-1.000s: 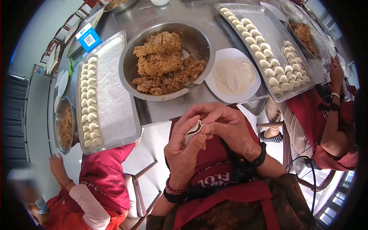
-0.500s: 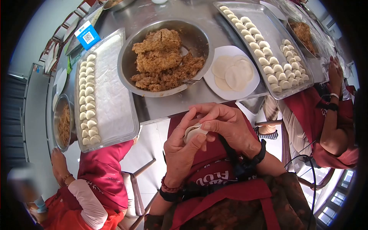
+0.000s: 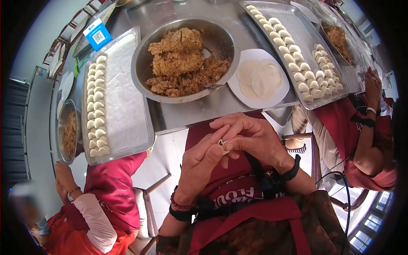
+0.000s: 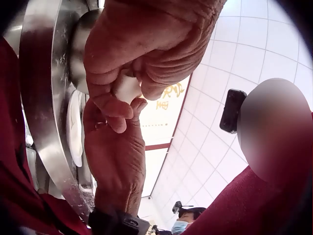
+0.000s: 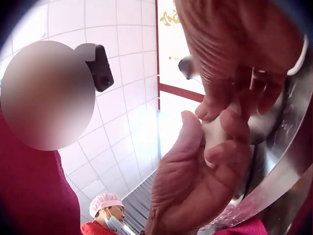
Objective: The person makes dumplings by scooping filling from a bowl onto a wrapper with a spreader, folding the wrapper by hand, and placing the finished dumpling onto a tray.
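Observation:
A white dumpling point(image 3: 221, 142) is held between my two hands in front of the table edge. In the head view only a small folded bit of its dough shows among the fingers. My left hand point(image 3: 197, 163) grips it from the left, thumb on the near side and fingers behind. My right hand point(image 3: 257, 138) pinches its edge from the right with thumb and forefinger. The left wrist view shows the smooth dough of the dumpling point(image 4: 127, 88) between both hands. From the right wrist, the dumpling point(image 5: 213, 134) lies against the left fingers.
A steel bowl point(image 3: 227, 78) of brown filling stands ahead, a spoon in it. Right of it, a white plate point(image 3: 238, 94) bears round wrappers point(image 3: 265, 83). Trays of dumplings stand left point(image 3: 127, 140) and right point(image 3: 312, 32). People sit on both sides.
A second ago the dough's edge gaped with dark filling showing. The edges have since been drawn together, and the left fingers and thumb now cover most of the dumpling.

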Tool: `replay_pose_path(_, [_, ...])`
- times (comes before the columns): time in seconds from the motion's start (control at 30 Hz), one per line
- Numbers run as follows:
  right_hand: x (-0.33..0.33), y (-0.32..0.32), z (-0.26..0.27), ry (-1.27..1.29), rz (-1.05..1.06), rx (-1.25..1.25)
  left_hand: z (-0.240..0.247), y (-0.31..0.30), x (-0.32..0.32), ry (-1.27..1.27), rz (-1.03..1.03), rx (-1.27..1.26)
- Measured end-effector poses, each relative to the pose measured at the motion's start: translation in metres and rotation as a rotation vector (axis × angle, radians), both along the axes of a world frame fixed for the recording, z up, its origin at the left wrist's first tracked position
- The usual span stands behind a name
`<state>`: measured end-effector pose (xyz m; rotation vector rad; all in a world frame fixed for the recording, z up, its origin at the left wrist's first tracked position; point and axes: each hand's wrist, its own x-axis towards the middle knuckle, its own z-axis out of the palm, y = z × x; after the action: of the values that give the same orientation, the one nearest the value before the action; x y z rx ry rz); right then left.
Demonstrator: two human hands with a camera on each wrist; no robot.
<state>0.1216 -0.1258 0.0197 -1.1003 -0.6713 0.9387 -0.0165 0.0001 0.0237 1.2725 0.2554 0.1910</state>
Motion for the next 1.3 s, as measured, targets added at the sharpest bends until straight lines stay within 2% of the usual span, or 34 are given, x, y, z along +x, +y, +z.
replay_pose_path(0.13, [0.0,0.001,0.02,0.214,0.067,-0.1,0.008,-0.001,0.002,-0.008,0.006,-0.148])
replay_pose_path(0.33, [0.004,-0.001,0.011,0.102,0.162,-0.101,0.005,0.002,0.002,-0.021,-0.013,-0.121])
replay_pose_path(0.43, [-0.001,0.0,0.005,0.03,0.063,-0.113,-0.003,0.003,0.001,0.034,0.003,-0.133])
replay_pose_path(0.5, [-0.003,0.002,-0.004,0.008,0.002,-0.032,-0.006,0.002,0.003,0.024,0.021,-0.344])
replay_pose_path(0.57, [-0.002,0.003,-0.006,0.009,-0.022,-0.009,-0.007,-0.002,0.003,-0.046,0.044,-0.745])
replay_pose_path(0.63, [0.0,0.003,-0.003,0.03,-0.008,-0.046,-0.008,0.0,0.002,-0.019,0.076,-0.771])
replay_pose_path(0.83, [0.006,-0.001,-0.015,-0.395,0.006,-0.109,-0.003,0.005,0.0,0.08,0.071,-0.697])
replay_pose_path(0.93, [0.005,-0.001,-0.017,-0.346,0.003,-0.11,-0.006,0.008,-0.002,0.115,0.007,-0.68])
replay_pose_path(1.03, [-0.002,0.004,0.001,-0.105,0.001,-0.234,-0.002,0.008,0.0,0.157,0.002,-0.644])
replay_pose_path(1.13, [0.001,0.003,-0.007,-0.493,0.003,-0.175,0.0,0.011,0.003,0.175,-0.026,-0.592])
replay_pose_path(1.27, [0.0,0.002,-0.012,-0.568,-0.018,-0.121,-0.006,0.013,0.001,0.192,-0.056,-0.615])
replay_pose_path(1.3, [0.0,0.002,-0.012,-0.568,-0.025,-0.105,-0.007,0.013,0.002,0.168,-0.057,-0.707])
